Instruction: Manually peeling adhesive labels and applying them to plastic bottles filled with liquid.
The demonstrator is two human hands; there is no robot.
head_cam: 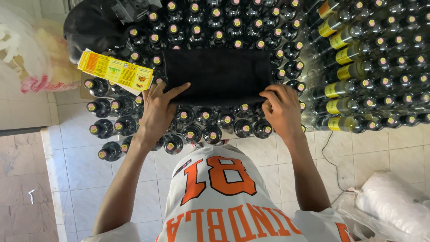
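From left to right we see yellow labels lying on capped dark bottles; the left hand, fingers spread, presses the near left edge of a black cloth spread over the bottles; the right hand pinches its near right corner.

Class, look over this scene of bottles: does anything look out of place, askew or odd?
Yes. A black cloth lies flat across the tops of the upright dark bottles, both hands at its near edge. A stack of yellow labels rests askew on the bottle caps at the left.
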